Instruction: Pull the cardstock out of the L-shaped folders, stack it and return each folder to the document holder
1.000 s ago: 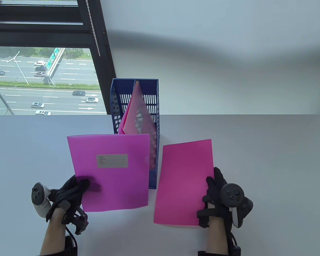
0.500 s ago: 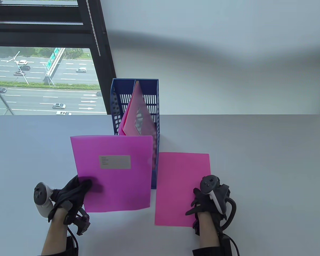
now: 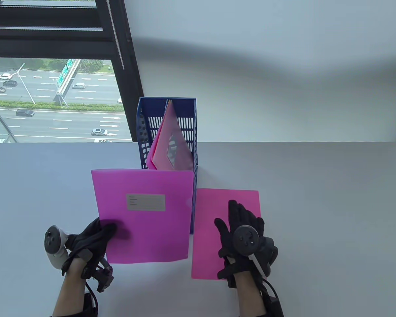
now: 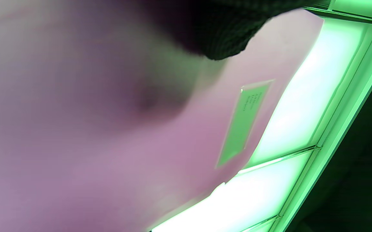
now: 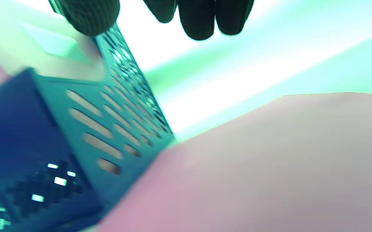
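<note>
Flatly, right hand (image 3: 242, 236) presses smooth cardstock (image 3: 211, 204) (pink rectangle)

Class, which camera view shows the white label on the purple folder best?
The table view: the label sits whole and sharp on the folder. The left wrist view shows it blurred, green-tinted and slanted; the right wrist view does not show it.

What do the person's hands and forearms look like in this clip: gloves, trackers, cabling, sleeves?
Both hands wear black sensor gloves. The left hand has a white-and-grey tracker, the right hand a dark grey one with a white strip. Black cables run from each glove along bare forearms to dark sleeves at the frame's bottom edge.
</note>
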Available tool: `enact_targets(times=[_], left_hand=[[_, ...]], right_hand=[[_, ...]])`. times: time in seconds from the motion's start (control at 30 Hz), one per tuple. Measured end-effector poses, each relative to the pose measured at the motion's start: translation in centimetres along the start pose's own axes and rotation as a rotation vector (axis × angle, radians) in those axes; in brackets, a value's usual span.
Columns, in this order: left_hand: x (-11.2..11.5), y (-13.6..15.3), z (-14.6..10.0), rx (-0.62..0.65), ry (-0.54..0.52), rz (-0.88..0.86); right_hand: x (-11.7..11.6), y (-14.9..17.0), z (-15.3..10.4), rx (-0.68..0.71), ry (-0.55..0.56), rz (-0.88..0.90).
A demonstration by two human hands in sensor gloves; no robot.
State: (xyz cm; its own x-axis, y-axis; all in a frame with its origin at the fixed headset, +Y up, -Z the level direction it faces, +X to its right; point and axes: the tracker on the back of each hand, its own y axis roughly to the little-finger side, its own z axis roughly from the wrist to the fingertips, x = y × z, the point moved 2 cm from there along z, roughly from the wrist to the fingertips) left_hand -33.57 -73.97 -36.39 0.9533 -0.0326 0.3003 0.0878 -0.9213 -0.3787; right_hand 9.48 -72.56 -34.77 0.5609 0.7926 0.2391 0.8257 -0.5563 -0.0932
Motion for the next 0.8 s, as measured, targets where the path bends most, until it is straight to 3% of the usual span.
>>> enact_targets(times=[0.07, 0.23, 0.37, 0.5, 0.7, 0.8], left_hand=[[0.1, 0.0, 0.0, 0.004, -0.005, -0.007], [0.9, -0.5, 0.2, 0.032, -0.010, -0.027], [2.2, -1.0, 0.6, 0.049, 0.016, -0.010], [3.1, -1.7, 0.7, 0.076, 0.030, 0.044], [4.1, -4.1, 0.8, 0.091, 0.101, 0.540], [4.5, -5.0, 0.8, 0.100, 0.133, 0.668]], right_hand=[[-0.4, -0.8, -0.2, 0.082, 0.003, 0.132], [-1.7, -2.1, -0.4, 0.209, -0.109, 0.485], [-2.1, -3.2, -0.7, 0.248, -0.155, 0.503], [-1.3, -3.3, -0.8, 0.260, -0.045, 0.465], [0.1, -2.5, -1.0, 0.239, 0.054, 0.523], [0.2, -2.4, -1.0, 0.238, 0.072, 0.515]])
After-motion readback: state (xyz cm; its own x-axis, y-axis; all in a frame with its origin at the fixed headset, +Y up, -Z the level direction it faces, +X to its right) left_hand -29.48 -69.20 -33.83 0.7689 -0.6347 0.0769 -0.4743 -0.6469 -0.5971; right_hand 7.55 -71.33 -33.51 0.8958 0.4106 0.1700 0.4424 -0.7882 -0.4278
